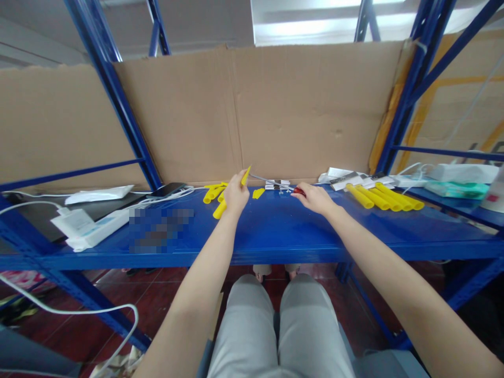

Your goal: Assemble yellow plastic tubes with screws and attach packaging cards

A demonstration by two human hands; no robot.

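My left hand is closed around a short yellow tube piece, lifted a little above the blue shelf. My right hand grips a red-handled tool whose thin metal shaft points left toward the yellow piece. Short yellow pieces lie just left of my left hand, and one small piece lies between my hands. Long yellow tubes lie in a row to the right of my right hand.
A white power strip with adapter and cables sit at the left, beside a dark phone. White boxes and papers lie behind the long tubes. Cardboard backs the shelf. Blue uprights frame it.
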